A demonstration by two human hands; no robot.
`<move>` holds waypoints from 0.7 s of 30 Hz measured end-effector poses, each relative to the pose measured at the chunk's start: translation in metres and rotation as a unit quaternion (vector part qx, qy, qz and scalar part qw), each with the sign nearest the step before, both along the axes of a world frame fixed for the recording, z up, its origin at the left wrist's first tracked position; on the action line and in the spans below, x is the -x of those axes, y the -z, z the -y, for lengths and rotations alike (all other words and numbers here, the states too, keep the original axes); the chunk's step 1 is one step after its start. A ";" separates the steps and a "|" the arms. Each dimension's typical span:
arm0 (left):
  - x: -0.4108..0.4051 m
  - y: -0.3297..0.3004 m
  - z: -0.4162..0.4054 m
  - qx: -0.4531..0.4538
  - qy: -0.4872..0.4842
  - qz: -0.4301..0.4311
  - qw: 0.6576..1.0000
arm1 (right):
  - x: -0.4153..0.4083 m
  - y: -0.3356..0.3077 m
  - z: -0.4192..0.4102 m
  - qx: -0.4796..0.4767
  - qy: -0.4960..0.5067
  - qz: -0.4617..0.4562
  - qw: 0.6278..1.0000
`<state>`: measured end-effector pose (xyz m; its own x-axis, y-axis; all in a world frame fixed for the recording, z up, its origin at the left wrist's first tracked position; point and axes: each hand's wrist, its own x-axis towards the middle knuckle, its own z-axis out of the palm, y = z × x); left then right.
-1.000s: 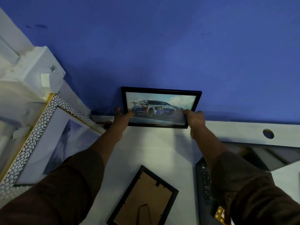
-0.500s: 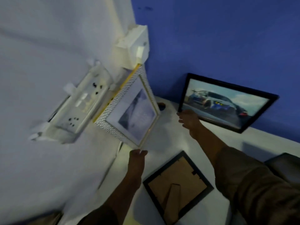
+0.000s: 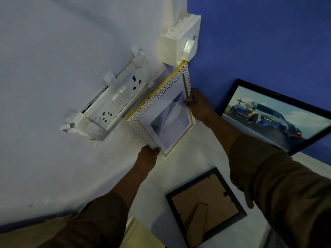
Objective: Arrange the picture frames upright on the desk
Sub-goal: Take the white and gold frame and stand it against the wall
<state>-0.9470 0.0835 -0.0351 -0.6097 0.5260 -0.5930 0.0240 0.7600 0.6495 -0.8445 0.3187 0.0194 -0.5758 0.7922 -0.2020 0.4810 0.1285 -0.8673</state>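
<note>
Gripping the white frame [image 3: 166, 119] in the desk's [image 3: 202, 156] corner, left hand [image 3: 149, 154] at its bottom, right hand [image 3: 198, 104] on its side, I fear it slipping (the wall socket [image 3: 116, 104] sits just behind) and toppling onto the face-down frame [image 3: 206, 206].

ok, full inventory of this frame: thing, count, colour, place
white-and-gold frame: 1, white pebbled border with gold edge, in the corner, held by both hands
car picture frame: 1, black, leaning on the blue wall
face-down frame: 1, black with brown backing, flat on the white desk
socket panel: 1, white, on the white wall
switch box: 1, white, at the wall corner
left hand: at the frame's lower corner
right hand: on its right edge
sleeves: 2, brown
</note>
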 end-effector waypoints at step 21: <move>-0.141 -0.248 0.056 -0.361 0.171 -0.224 0.889 | -0.313 -0.111 0.149 0.091 0.114 -0.114 0.983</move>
<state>-0.8063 0.0276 0.2127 -0.4308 0.8707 0.2372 0.5526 0.0467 0.8321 -0.5313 0.1699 0.1302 -0.4345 0.8685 -0.2387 0.2687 -0.1279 -0.9547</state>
